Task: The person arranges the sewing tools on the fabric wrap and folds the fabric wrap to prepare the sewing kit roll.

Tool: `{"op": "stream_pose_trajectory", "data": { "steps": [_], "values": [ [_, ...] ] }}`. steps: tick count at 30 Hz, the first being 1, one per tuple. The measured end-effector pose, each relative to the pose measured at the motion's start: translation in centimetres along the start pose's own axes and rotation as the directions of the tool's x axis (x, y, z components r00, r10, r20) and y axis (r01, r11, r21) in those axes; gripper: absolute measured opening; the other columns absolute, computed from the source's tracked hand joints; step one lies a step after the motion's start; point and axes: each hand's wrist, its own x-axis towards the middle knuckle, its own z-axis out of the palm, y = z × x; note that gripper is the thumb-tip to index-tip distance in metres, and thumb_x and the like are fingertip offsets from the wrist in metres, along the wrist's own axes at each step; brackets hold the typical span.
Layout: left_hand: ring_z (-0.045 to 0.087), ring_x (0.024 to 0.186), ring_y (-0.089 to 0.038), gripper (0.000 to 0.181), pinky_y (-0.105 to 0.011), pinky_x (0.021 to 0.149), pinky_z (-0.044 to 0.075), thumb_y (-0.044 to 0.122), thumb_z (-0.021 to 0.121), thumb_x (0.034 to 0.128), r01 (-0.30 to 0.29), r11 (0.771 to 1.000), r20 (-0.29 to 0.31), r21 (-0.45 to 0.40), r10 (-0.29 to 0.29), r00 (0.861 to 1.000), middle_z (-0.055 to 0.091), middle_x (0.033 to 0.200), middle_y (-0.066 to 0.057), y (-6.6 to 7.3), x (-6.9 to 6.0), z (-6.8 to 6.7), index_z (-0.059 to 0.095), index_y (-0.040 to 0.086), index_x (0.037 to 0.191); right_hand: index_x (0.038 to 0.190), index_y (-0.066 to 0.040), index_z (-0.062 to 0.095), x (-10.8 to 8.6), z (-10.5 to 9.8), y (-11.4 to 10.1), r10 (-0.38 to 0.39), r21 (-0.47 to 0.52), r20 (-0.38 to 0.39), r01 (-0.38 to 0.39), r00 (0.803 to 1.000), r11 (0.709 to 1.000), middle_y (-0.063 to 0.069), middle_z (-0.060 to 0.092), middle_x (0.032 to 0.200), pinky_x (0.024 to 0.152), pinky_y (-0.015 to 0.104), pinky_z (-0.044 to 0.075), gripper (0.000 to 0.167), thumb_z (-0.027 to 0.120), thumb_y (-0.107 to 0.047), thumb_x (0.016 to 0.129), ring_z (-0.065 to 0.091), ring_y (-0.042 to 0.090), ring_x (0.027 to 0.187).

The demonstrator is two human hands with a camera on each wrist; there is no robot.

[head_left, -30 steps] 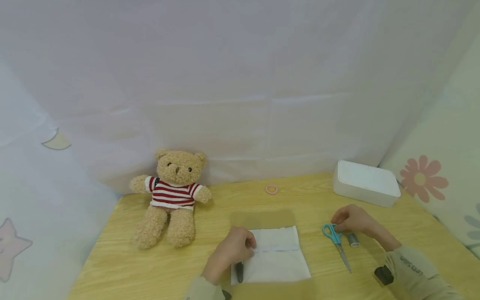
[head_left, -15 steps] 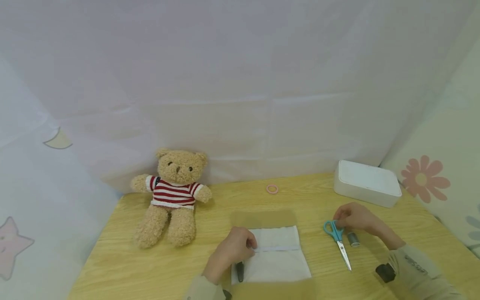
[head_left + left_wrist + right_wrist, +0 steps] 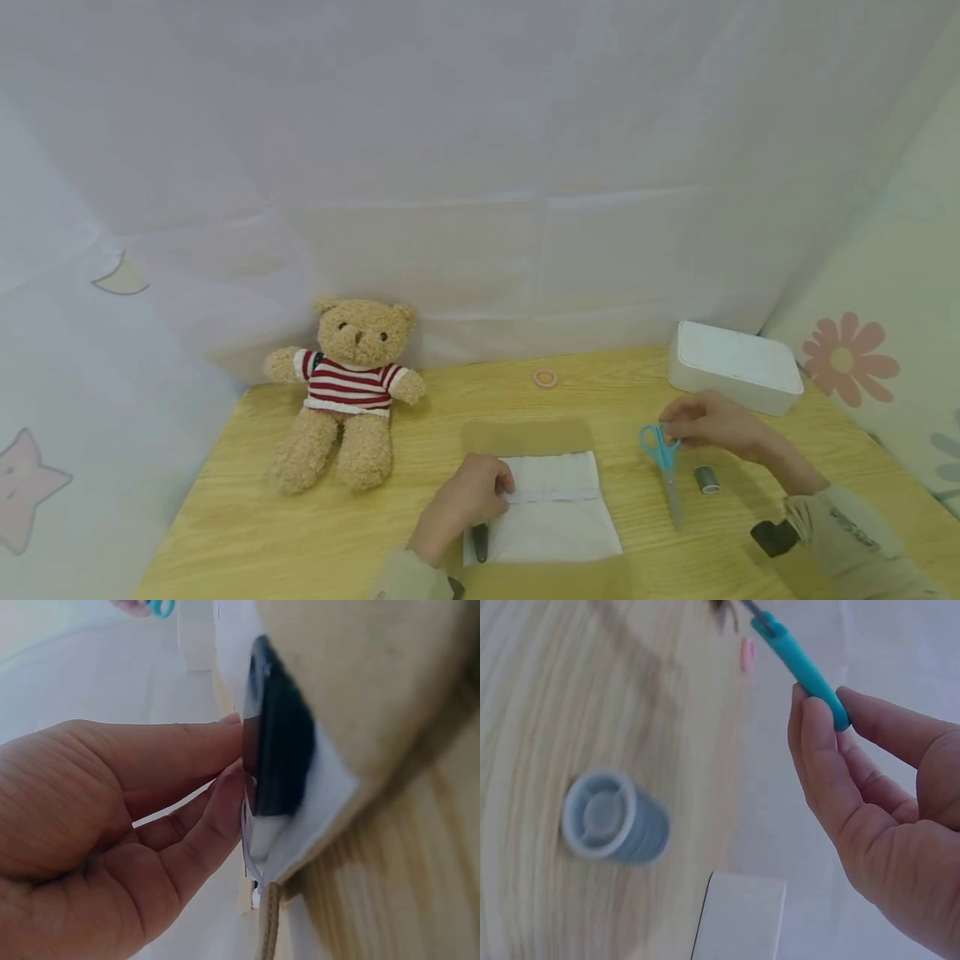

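Observation:
My right hand [image 3: 716, 425] pinches one handle loop of the turquoise scissors [image 3: 662, 452], holding them blades down above the table. In the right wrist view the scissors handle [image 3: 806, 671] sits between thumb and fingers. A grey thread spool [image 3: 707, 480] stands below that hand. On the left, my left hand [image 3: 467, 496] pinches at the left end of the raised band across a flat white cloth [image 3: 555, 533]. A dark elongated object [image 3: 480, 542] lies on the cloth's left edge; in the left wrist view it partly hides the fingertips, so the exact hold is unclear.
A teddy bear [image 3: 348, 387] in a striped shirt sits at the back left. A pink ring [image 3: 544, 378] lies at the back middle, and a white box [image 3: 735, 362] stands at the back right. A pale curtain [image 3: 465, 208] hangs behind the table [image 3: 240, 500].
My right hand has raised the scissors off the table, away from the spool, and they have swung to hang more upright. The left hand and the cloth have stayed in place.

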Motion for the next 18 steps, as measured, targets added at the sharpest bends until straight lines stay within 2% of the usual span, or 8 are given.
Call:
{"op": "stream_pose_trajectory", "data": {
  "steps": [3,6,10,18],
  "values": [
    [0.048,0.071,-0.009,0.017,-0.024,0.064,0.045,-0.010,0.071,0.0696,0.015,1.000,0.001,-0.001,-0.015,1.000,0.057,0.076,0.001,0.1,0.0,0.0,0.069,0.005,0.078,0.113,0.014,0.055,0.4,0.4,-0.8,-0.005,0.053,-0.010,0.006,1.000,0.999,0.019,0.064,0.102,0.079,0.039,0.054,0.032,0.059,-0.011,0.094,0.066,0.019,0.089],
    [0.050,0.071,-0.009,0.017,-0.024,0.065,0.046,-0.010,0.071,0.0689,0.004,1.000,-0.006,0.012,-0.004,1.000,0.060,0.077,0.000,0.2,0.1,0.0,0.070,0.004,0.078,0.116,0.016,0.053,0.9,1.1,-1.5,-0.021,0.090,-0.019,0.022,1.000,0.996,0.020,0.064,0.104,0.081,0.038,0.054,0.035,0.059,-0.012,0.095,0.066,0.019,0.091],
    [0.050,0.070,-0.008,0.017,-0.024,0.065,0.046,-0.010,0.071,0.0687,-0.022,0.999,-0.009,0.040,0.022,1.000,0.060,0.076,0.001,0.2,0.1,0.0,0.070,0.004,0.077,0.119,0.016,0.051,1.6,2.1,-2.3,-0.035,0.143,-0.037,0.040,0.999,0.989,0.018,0.065,0.104,0.083,0.038,0.053,0.037,0.059,-0.011,0.095,0.065,0.020,0.094],
    [0.048,0.069,-0.008,0.016,-0.024,0.064,0.044,-0.009,0.072,0.0693,-0.010,0.999,-0.002,0.048,0.010,1.000,0.058,0.075,0.002,0.3,0.1,0.1,0.069,0.006,0.076,0.119,0.017,0.050,3.2,4.0,-3.3,-0.055,0.254,-0.055,0.068,0.997,0.965,0.013,0.067,0.101,0.084,0.037,0.053,0.037,0.060,-0.009,0.094,0.066,0.019,0.093]
  ]
}}
